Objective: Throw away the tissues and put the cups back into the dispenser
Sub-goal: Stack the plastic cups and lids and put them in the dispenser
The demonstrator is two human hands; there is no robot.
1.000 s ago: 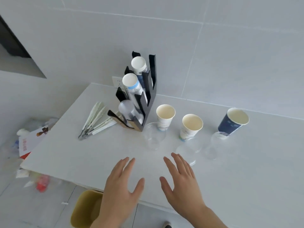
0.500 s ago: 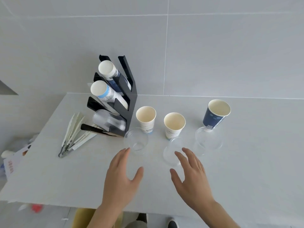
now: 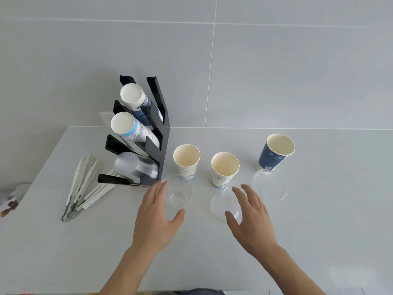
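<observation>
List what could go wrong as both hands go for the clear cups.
1. The left clear cup stands close to a white paper cup; the left hand could tip it.
2. The middle clear cup looks thin and could crumple under the right hand.
3. The dispenser could shift if cups are pushed in hard.

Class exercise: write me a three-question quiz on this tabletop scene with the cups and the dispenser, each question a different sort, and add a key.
1. True or false: the left hand grips the nearest clear cup.
2. How many paper cups stand loose on the table? A) two B) three C) five
3. Fill in: the dispenser's lowest slot holds a stack of ____ plastic cups.

Key: 1 false, its fingers are spread beside the cup, not closed on it. 2 B: two white cups and one dark blue cup. 3 clear.
</observation>
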